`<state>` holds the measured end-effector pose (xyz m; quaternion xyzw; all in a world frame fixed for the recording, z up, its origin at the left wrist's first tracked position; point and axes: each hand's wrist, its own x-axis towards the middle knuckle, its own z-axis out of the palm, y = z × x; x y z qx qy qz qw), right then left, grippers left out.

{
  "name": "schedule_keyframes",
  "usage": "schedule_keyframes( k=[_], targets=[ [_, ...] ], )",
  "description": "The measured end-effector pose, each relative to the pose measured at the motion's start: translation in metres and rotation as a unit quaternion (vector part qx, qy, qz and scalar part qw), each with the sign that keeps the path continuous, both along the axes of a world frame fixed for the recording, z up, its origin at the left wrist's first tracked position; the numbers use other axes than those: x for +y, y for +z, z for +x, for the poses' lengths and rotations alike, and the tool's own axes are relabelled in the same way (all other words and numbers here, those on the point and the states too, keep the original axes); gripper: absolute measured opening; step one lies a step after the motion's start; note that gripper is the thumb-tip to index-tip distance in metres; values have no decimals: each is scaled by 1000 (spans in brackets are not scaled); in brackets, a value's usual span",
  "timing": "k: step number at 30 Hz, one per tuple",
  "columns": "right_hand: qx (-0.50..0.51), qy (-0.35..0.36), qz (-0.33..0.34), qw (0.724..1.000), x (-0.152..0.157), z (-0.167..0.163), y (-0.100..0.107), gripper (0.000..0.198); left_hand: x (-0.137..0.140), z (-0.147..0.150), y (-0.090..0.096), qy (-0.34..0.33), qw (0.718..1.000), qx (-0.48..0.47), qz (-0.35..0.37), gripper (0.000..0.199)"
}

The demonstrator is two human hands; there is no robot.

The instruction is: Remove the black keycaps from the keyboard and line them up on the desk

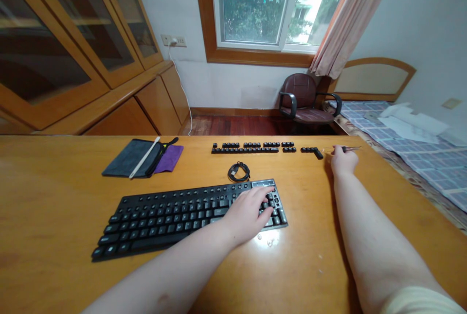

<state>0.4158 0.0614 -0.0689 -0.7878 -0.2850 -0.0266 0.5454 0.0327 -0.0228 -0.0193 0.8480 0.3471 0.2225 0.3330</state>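
A room in a home, most likely a bedroom: on the right, a bed (365, 112) with a checked cover and curved headboard (368, 79); ahead, a window (251, 12) with a pink curtain (352, 27) and a padded armchair (301, 93); on the left, glass-fronted wooden cabinets (122, 73); a wooden tabletop (47, 202) in front.

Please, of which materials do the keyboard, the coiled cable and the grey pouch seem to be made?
The keyboard looks like black plastic, satin to slightly glossy: its moulded edges catch soft highlights.
The coiled cable probably has a black plastic or rubber sheath, as it looks smooth and flexible.
The grey pouch appears to be soft, matte fabric, since it shows no gloss; I cannot tell the fibre.
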Motion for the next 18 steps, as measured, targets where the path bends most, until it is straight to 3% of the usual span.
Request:
schedule_keyframes(
  k=[5,8,11,13,15,18],
  targets=[
    [-68,25,131,989,-1,-22,17,45,0,-1,-2,-16,999,1,37,44],
    [-116,114,193,968,-6,-55,32,51,-2,-1,-2,-40,996,26,79,37],
    [-180,251,192,932,-15,-99,44,53,-6,0,-6,-73,986,68,130,35],
    [-196,388,178,883,-23,-129,47,52,-8,0,-11,-85,978,93,164,41],
    [-195,536,146,808,-31,-155,48,50,-9,0,-15,-71,974,119,178,45],
    [-185,665,96,717,-38,-180,45,48,-9,0,-18,-69,971,146,174,48]
  ],
)
